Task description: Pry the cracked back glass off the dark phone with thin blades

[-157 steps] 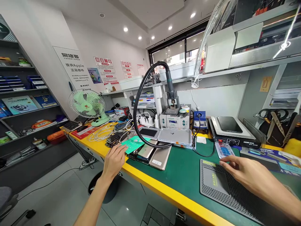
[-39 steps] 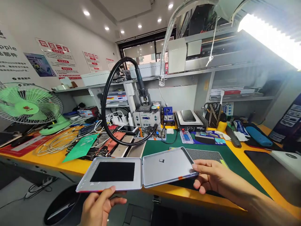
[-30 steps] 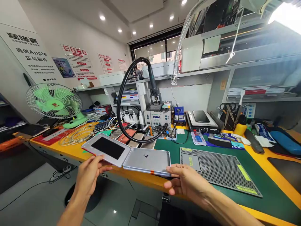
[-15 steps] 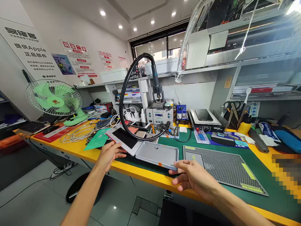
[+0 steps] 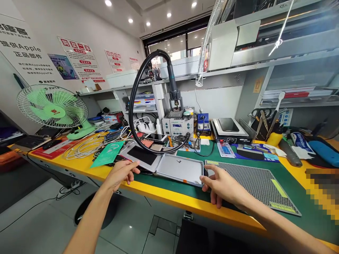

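Note:
A shallow grey tray [image 5: 180, 169] with a small dark piece in it lies on the green mat near the bench's front edge. Left of it, a white-framed panel with a dark screen [image 5: 140, 155] lies tilted against the tray's side. My left hand [image 5: 124, 174] is over the panel's lower left corner, fingers apart and holding nothing. At the tray's right end is my right hand [image 5: 218, 183], its fingers spread and fingertips close to the rim; whether they touch it I cannot tell.
A black hose [image 5: 132, 102] arches over the panel from the hot-air station [image 5: 178, 125]. A perforated grey mat [image 5: 254, 183] lies right of the tray. A green sheet [image 5: 108, 154], white cables [image 5: 84, 146] and a green fan [image 5: 53, 107] are at the left.
The tray's right end has been lowered onto the mat and my right hand has let go of it. My left hand's fingers have come off the panel. The view has shifted slightly.

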{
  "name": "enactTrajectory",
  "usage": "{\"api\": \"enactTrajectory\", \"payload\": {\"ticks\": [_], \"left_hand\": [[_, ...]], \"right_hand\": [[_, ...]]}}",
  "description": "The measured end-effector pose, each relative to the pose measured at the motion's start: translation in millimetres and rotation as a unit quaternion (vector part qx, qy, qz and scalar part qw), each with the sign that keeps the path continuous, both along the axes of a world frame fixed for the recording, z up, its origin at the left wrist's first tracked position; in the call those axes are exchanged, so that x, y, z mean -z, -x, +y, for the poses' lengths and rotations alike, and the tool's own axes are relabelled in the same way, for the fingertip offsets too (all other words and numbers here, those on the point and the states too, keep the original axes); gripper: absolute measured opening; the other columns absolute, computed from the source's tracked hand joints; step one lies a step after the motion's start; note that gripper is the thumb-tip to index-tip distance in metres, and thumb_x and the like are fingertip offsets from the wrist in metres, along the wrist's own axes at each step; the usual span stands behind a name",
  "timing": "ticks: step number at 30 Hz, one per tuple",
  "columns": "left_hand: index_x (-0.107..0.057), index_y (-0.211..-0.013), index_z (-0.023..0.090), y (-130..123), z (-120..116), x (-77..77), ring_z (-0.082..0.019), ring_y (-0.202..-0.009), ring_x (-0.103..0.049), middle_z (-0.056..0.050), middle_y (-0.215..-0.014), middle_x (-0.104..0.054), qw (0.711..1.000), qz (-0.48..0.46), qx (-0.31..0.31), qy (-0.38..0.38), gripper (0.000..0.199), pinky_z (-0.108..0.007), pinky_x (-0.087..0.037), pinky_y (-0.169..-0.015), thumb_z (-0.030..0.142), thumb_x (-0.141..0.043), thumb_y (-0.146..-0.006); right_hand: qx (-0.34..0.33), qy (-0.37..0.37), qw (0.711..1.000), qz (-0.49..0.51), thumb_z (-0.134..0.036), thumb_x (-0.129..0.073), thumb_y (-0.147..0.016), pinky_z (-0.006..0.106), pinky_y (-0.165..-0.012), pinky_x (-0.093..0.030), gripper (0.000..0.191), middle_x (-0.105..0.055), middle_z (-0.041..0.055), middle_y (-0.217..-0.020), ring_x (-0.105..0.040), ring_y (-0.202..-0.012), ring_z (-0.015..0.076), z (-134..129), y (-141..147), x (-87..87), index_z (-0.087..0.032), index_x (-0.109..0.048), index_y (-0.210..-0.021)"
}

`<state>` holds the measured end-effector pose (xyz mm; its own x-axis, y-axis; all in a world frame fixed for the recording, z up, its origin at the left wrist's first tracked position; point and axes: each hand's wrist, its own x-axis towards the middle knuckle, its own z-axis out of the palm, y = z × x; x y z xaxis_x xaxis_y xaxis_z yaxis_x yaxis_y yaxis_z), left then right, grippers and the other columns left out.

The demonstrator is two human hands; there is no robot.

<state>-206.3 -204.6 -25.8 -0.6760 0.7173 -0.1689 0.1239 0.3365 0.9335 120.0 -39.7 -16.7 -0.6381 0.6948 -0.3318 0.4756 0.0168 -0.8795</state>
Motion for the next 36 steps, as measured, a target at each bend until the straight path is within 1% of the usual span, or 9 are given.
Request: {"api": "enactTrajectory", "payload": {"ticks": [5, 9, 11, 14, 18, 21, 28, 32, 36], "left_hand": [[-0.062, -0.077, 0.014, 2, -1, 6.7, -0.01, -0.042, -0.051, -0.004, -0.067, -0.066, 0.999, 0.017, -0.016, 0.024, 0.052, -0.021, -0.039, -0.035, 0.065, -0.072, -0.072], [-0.058, -0.077, 0.017, -10, -5, 8.6, -0.011, -0.046, -0.053, -0.002, -0.066, -0.064, 0.998, 0.057, -0.023, 0.007, 0.049, -0.022, -0.04, -0.039, 0.066, -0.064, -0.079], [-0.054, -0.073, 0.018, -24, -9, 9.1, -0.011, -0.048, -0.052, 0.001, -0.063, -0.06, 0.996, 0.089, -0.012, -0.006, 0.047, -0.021, -0.039, -0.041, 0.064, -0.061, -0.083], [-0.054, -0.076, 0.02, -51, -15, 10.4, -0.011, -0.052, -0.051, 0.002, -0.065, -0.057, 0.989, 0.147, 0.03, -0.02, 0.042, -0.022, -0.039, -0.046, 0.06, -0.057, -0.087], [-0.062, -0.107, 0.024, -84, -13, 14.7, -0.013, -0.058, -0.048, 0.004, -0.065, -0.053, 0.965, 0.244, 0.095, -0.02, 0.032, -0.024, -0.04, -0.056, 0.051, -0.057, -0.09], [-0.063, -0.119, 0.028, -96, -4, 20.0, -0.015, -0.055, -0.045, 0.004, -0.063, -0.052, 0.933, 0.336, 0.13, 0.003, 0.034, -0.026, -0.037, -0.058, 0.046, -0.055, -0.092], [-0.067, -0.112, 0.026, -98, 16, 30.5, -0.016, -0.058, -0.049, 0.002, -0.067, -0.058, 0.882, 0.453, 0.128, 0.014, 0.028, -0.028, -0.036, -0.062, 0.041, -0.051, -0.095], [-0.063, -0.117, 0.024, -107, 15, 34.1, -0.015, -0.055, -0.048, 0.003, -0.064, -0.056, 0.871, 0.473, 0.137, -0.009, 0.028, -0.028, -0.038, -0.06, 0.038, -0.053, -0.095], [-0.06, -0.117, 0.025, -129, 10, 34.6, -0.013, -0.052, -0.046, 0.003, -0.066, -0.056, 0.839, 0.495, 0.19, -0.12, 0.024, -0.027, -0.038, -0.054, 0.023, -0.055, -0.094]], "right_hand": [[-0.053, -0.088, 0.994, -0.046, -0.039, -0.05, -0.094, 0.028, -0.042, -0.048, 0.058, -0.065, 0.0025, -0.089, -0.061, -0.049, 0.0151, -2, -10, 2.2, -0.021, -0.029, -0.146], [-0.113, -0.249, 0.958, -0.085, -0.038, -0.055, -0.092, 0.032, -0.064, -0.048, 0.046, -0.067, 0.0023, -0.086, -0.065, -0.073, 0.0208, -8, -13, 2.9, -0.021, -0.05, -0.135], [-0.117, -0.301, 0.941, -0.105, -0.036, -0.054, -0.093, 0.033, -0.068, -0.046, 0.041, -0.069, 0.003, -0.087, -0.065, -0.079, 0.0229, -12, -12, 4.5, -0.022, -0.055, -0.131], [-0.124, -0.357, 0.916, -0.135, -0.033, -0.052, -0.095, 0.034, -0.068, -0.045, 0.028, -0.07, 0.0043, -0.095, -0.067, -0.082, 0.0243, -18, -11, 8.5, -0.024, -0.064, -0.118], [-0.155, -0.429, 0.873, -0.175, -0.026, -0.048, -0.097, 0.033, -0.061, -0.041, 0.021, -0.066, 0.0047, -0.095, -0.068, -0.076, 0.0241, -23, -15, 17.6, -0.024, -0.069, -0.097], [-0.15, -0.475, 0.852, -0.164, -0.022, -0.047, -0.097, 0.032, -0.055, -0.038, 0.021, -0.065, 0.0044, -0.091, -0.067, -0.067, 0.0222, -24, -21, 28.6, -0.023, -0.067, -0.103], [-0.069, -0.554, 0.82, -0.124, -0.024, -0.044, -0.1, 0.03, -0.048, -0.033, 0.026, -0.066, 0.0036, -0.086, -0.064, -0.056, 0.0193, -24, -22, 55.9, -0.023, -0.064, -0.117], [-0.054, -0.53, 0.844, -0.06, -0.022, -0.042, -0.1, 0.03, -0.05, -0.038, 0.029, -0.067, 0.0053, -0.09, -0.063, -0.059, 0.0188, -29, -26, 58.2, -0.02, -0.06, -0.124], [-0.031, -0.446, 0.891, 0.08, -0.023, -0.045, -0.1, 0.028, -0.054, -0.043, 0.024, -0.064, 0.0035, -0.083, -0.059, -0.06, 0.0154, -32, -45, 53.6, -0.021, -0.063, -0.116]]}}
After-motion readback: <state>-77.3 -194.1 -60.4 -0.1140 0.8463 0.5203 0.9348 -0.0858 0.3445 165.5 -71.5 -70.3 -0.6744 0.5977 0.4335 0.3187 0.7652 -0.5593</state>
